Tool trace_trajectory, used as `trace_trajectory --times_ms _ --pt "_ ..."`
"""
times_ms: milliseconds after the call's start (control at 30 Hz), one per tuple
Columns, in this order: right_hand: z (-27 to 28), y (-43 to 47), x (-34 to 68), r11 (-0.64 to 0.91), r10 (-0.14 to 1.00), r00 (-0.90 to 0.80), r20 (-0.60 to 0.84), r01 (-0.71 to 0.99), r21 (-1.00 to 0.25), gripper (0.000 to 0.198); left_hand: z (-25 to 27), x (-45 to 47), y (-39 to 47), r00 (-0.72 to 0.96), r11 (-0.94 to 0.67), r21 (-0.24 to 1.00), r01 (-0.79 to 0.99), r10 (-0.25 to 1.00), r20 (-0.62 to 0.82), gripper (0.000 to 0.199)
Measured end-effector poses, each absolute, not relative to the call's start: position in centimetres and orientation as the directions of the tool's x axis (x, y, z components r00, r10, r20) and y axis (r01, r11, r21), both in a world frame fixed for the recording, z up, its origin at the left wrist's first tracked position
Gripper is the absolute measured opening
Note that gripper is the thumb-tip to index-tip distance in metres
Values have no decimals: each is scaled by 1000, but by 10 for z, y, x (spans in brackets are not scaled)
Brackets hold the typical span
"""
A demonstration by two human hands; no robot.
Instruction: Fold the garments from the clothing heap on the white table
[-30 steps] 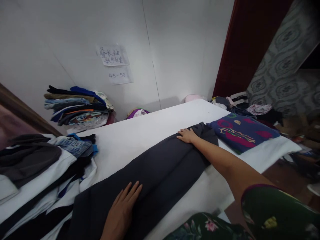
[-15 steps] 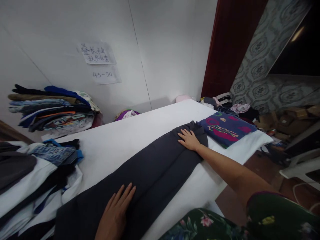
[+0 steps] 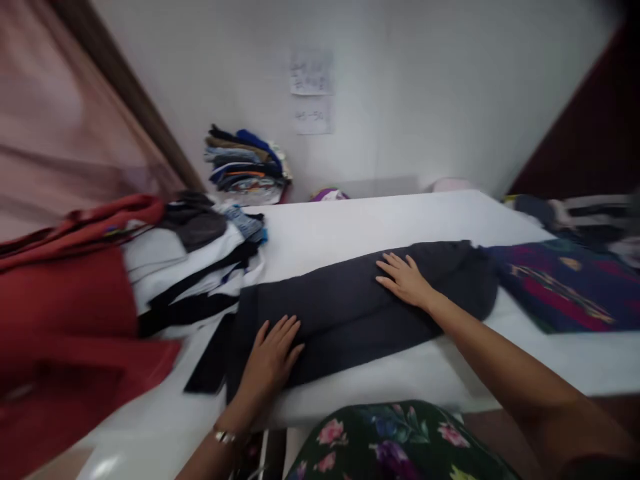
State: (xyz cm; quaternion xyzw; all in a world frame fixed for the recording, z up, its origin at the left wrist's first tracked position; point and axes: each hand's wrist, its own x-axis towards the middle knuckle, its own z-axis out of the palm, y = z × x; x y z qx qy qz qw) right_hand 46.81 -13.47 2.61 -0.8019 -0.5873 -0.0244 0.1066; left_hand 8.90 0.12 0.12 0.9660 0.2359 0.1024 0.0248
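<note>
Left hand (image 3: 274, 350) and right hand (image 3: 407, 283) laid palm-down on a dark garment (image 3: 345, 310)

Both hands were spread open, with nothing pinched; the left was placed near the garment's left end, the right beyond its middle. The garment was stretched lengthwise across the white table (image 3: 350, 227), between a heap of clothes (image 3: 210, 270) on the left and a patterned navy garment (image 3: 580, 283) just beside its right end.

For good smoothing, light, even pressure seemed called for, with creases worked outward and the fabric not dragged askew.

The cloth was seen as plain charcoal, long and mostly flat; a shallow lengthwise crease was shown along it, and its right end was rounded and more rumpled. How many layers were stacked could not be told.
</note>
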Motion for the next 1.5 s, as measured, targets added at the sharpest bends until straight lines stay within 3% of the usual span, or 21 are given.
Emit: trace_trajectory --times_ms 100,200,333,433,567,733,1267,1367,1500 --pt "5 -125 435 -145 970 157 188 987 -76 61 13 78 -14 793 -815 197 545 578 192 40" --pt "-16 -124 425 -110 963 105 247 994 6 62 21 65 -17 674 -720 274 638 694 255 35" --pt "-27 -126 431 -90 948 70 309 995 50 62 34 48 -6 479 -559 274 783 822 306 34" --pt "-29 -127 434 -89 938 65 340 995 54 62 48 46 8 371 -427 279 860 900 231 42" --pt "-32 -126 433 -81 925 65 373 996 29 60 63 55 31 269 -258 358 897 963 22 52" --pt "-33 -126 433 -81 917 62 394 996 32 59 63 69 61 244 -162 391 906 955 -169 59" --pt "-31 -124 433 -93 924 81 374 996 13 59 63 71 84 182 69 715 695 946 -269 66" --pt "-29 -125 432 -94 926 79 368 995 25 59 70 65 74 195 200 779 595 904 -381 68" --pt "-28 -125 431 -85 927 68 368 996 31 59 74 61 56 340 307 798 518 782 -522 62"
